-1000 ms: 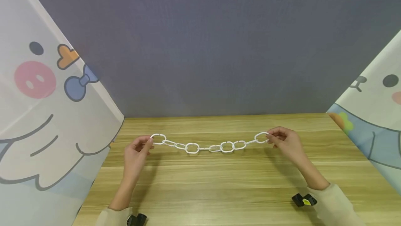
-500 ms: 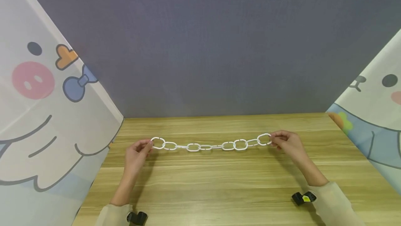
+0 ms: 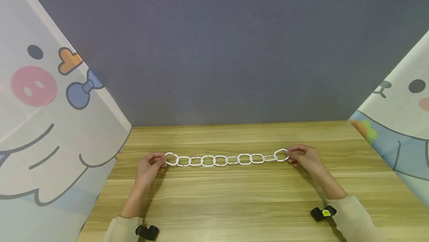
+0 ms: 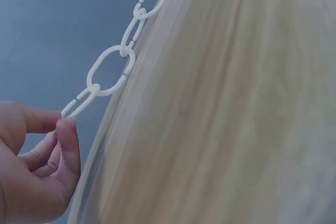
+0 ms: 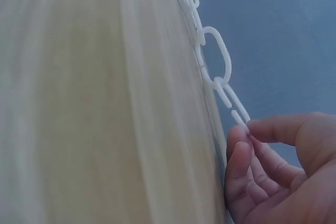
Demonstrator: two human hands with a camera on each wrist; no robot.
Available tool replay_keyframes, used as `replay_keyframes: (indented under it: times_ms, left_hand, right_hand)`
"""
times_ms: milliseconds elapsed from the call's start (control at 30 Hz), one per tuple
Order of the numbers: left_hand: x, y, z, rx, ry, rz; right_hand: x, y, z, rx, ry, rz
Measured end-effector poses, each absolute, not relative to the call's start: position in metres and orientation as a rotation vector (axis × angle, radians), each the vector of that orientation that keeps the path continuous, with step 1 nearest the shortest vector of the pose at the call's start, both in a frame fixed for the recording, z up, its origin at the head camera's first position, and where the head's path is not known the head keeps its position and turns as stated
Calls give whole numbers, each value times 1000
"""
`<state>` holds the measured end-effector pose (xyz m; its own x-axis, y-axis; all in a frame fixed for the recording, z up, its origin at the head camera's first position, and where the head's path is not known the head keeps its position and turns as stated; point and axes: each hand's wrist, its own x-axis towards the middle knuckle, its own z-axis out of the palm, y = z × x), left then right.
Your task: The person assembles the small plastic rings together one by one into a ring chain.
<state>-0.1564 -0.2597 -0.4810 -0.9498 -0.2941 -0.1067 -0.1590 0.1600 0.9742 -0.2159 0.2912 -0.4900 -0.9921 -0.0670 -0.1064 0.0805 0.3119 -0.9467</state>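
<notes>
A white plastic chain [image 3: 214,161] of several oval links stretches almost straight from side to side, along the far part of the wooden table [image 3: 228,197]. Its left end link is pinched between the thumb and fingers of my left hand [image 3: 146,169]. My right hand [image 3: 307,159] pinches the link at the opposite end. In the left wrist view, thumb and index fingertip meet on the tip of the end link, and further links [image 4: 109,93] run up and away. The right wrist view has the same kind of pinch, with a small gap showing in the held link [image 5: 242,103].
Behind the table rises a dark grey panel [image 3: 234,48]. White panels with cartoon prints flank it, one on the left [image 3: 100,137] and one on the right [image 3: 395,119]. A black device sits at each cuff, left [image 3: 147,232] and right [image 3: 322,213].
Both hands have come lower in the head view, nearer to me, still pinching the ends. The chain has gone from a sagging curve to a nearly straight line, its links turned flatter.
</notes>
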Motion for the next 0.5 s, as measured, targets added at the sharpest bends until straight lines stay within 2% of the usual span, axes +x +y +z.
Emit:
replay_keyframes:
  times_ms: [500]
  left_hand:
    - [-154,-258,-487,359,-2399,-1944]
  right_hand:
    - [-215,285,-491,-45,2638,-1559]
